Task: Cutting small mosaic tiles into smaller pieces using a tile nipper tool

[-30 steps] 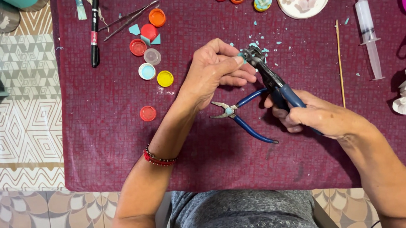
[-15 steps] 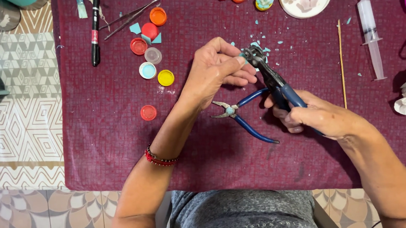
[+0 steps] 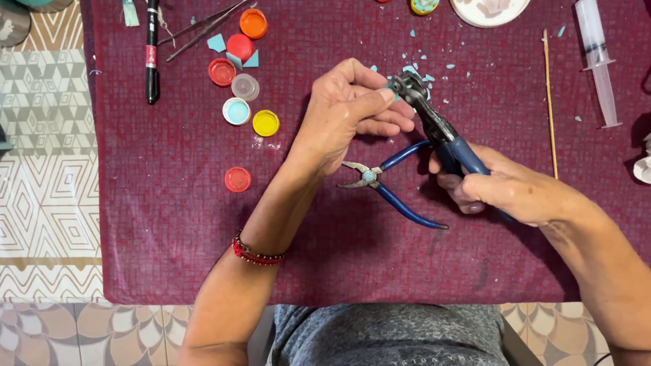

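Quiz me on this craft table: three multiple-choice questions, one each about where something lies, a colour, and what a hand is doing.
1. Where does the spare pair of pliers lie?
A) on the cloth between the hands
B) on the white plate
C) on the floor

2. What colour is the lone cap nearest the left forearm?
A) yellow
B) red
C) white

3. What is the right hand doing?
A) resting flat
B) holding the syringe
C) gripping a blue-handled tool

Answers: A, it rests on the maroon cloth; B, plainly red; C, fingers wrap the handles.
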